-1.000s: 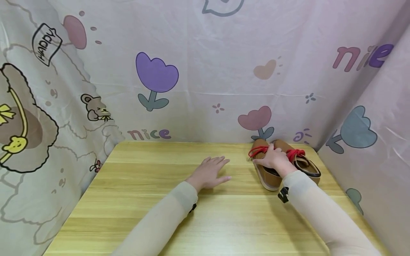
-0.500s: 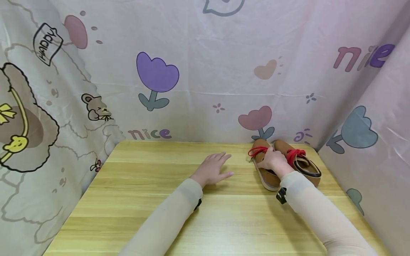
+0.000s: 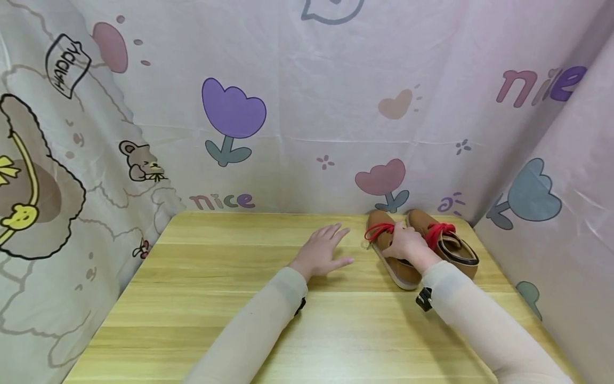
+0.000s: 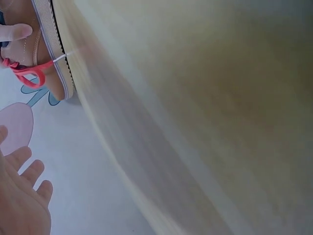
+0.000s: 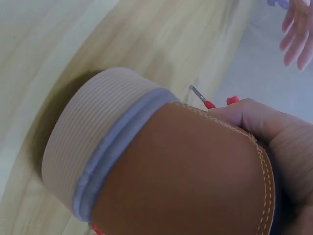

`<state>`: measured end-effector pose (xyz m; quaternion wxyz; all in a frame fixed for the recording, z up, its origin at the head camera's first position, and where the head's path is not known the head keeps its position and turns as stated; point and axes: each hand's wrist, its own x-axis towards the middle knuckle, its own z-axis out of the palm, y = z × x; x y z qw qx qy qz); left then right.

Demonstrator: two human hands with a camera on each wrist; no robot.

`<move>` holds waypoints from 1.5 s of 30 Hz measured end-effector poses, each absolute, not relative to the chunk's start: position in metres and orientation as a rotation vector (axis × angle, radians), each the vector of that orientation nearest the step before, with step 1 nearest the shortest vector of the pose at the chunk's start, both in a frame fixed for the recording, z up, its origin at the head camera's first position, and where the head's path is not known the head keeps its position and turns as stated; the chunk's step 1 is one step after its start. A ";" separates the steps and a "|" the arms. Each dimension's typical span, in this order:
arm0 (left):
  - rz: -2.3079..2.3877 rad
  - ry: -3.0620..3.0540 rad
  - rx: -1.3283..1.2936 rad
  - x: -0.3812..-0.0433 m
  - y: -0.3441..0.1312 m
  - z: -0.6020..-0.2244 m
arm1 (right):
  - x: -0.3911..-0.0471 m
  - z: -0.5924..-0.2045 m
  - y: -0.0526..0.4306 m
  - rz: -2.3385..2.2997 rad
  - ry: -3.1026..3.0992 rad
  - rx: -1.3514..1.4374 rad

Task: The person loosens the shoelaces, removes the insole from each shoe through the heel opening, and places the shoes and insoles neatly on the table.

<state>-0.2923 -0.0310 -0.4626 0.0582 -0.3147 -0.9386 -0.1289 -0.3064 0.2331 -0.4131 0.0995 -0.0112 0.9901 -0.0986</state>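
A brown shoe (image 3: 402, 271) with red laces and a pale ribbed sole stands at the back right of the table, and my right hand (image 3: 409, 245) grips it by its opening from above. In the right wrist view the stitched heel (image 5: 186, 166) fills the middle, with my thumb along the collar. To its right stands the matching shoe (image 3: 423, 220), toe toward the back cloth, its red laces tied in a bow. My left hand (image 3: 320, 253) is held over the middle of the table, fingers spread, touching no shoe. The left wrist view shows the held shoe's toe and red lace (image 4: 34, 73).
The pale wood table (image 3: 216, 298) ends against a printed cloth (image 3: 307, 96) at the back, with cloth also hanging along the left and right sides. Both forearms, in cream sleeves with dark wrist cameras, reach in from the front.
The gripped shoe has shifted left, and the gap between the two toes is wider. My right hand has moved left with it. My left hand has gone slightly right and forward.
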 end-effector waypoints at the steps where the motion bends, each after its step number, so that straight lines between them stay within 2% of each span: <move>1: -0.393 -2.839 -0.956 -0.292 -0.030 -0.462 | -0.305 -0.413 0.232 -0.296 2.926 -0.043; 28: -0.316 -2.863 -0.955 -0.310 -0.011 -0.472 | -0.281 -0.411 0.213 -0.285 2.924 -0.291; 45: -0.093 -2.949 -0.958 -0.313 -0.001 -0.462 | -0.274 -0.410 0.202 -0.228 2.911 -0.423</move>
